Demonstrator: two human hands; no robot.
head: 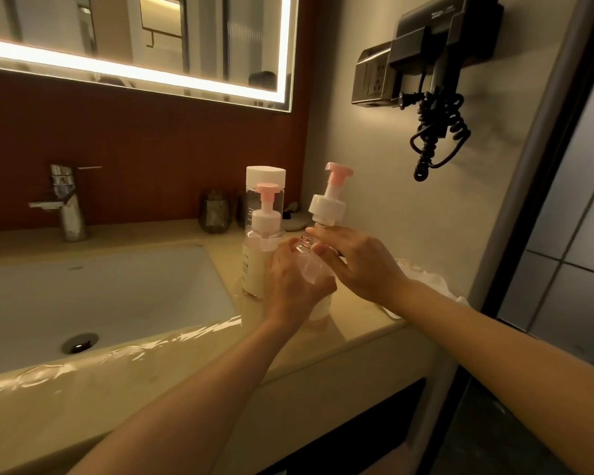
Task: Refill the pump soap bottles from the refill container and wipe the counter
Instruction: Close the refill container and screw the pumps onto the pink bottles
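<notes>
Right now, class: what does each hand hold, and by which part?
The left hand grips the clear pump bottle round its body. The right hand pinches the pump head just below its white collar, tilted above the threaded neck.

**Single head-worn wide-angle view, looking forward and down over a bathroom counter.**
The camera sits close above the front edge and faces the back wall. The sink fills the lower left, the lit mirror the upper left, and a wall-mounted hair dryer the upper right. Both forearms enter from the bottom edge. The left hand, gripping the clear bottle, and the right hand, holding the pump head, meet near centre.
</notes>
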